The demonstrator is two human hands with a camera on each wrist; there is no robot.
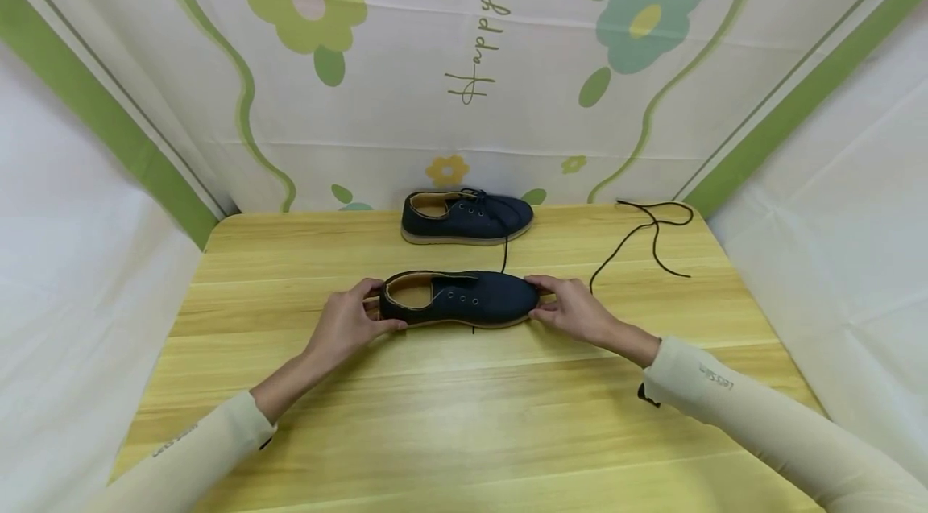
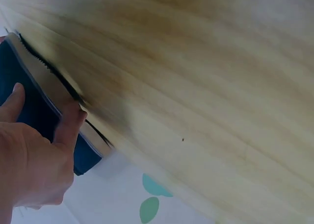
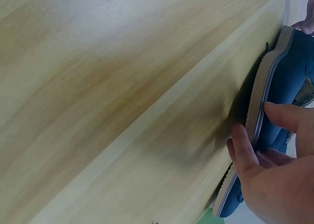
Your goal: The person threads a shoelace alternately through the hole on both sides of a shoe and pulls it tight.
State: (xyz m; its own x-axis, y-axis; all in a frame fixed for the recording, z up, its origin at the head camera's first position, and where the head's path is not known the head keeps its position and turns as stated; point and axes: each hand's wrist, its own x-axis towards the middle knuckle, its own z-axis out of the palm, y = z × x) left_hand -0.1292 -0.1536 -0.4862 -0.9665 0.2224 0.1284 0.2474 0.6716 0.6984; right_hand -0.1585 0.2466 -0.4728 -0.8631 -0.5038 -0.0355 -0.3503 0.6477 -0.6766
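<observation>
A dark navy shoe (image 1: 500,295) with a tan sole lies lengthwise between the two hands, its toe to the right and its eyelets without a lace. My left hand (image 1: 350,318) grips it at the heel, fingers on the far side and thumb on the near side. At the toe, my right hand (image 1: 573,310) pinches it between fingers and thumb. In the right wrist view, fingertips reach the edge of the ribbed sole (image 3: 259,94), with a dark shadow beneath. The left wrist view has the heel part of the shoe (image 2: 41,109) under the fingers.
A second navy shoe (image 1: 449,227), laced, stands behind at the back edge of the wooden table (image 1: 449,408). Its dark lace hangs toward the held shoe. A loose black shoelace (image 1: 629,237) lies curled at the back right. A flower-printed curtain (image 1: 406,78) rises behind the table.
</observation>
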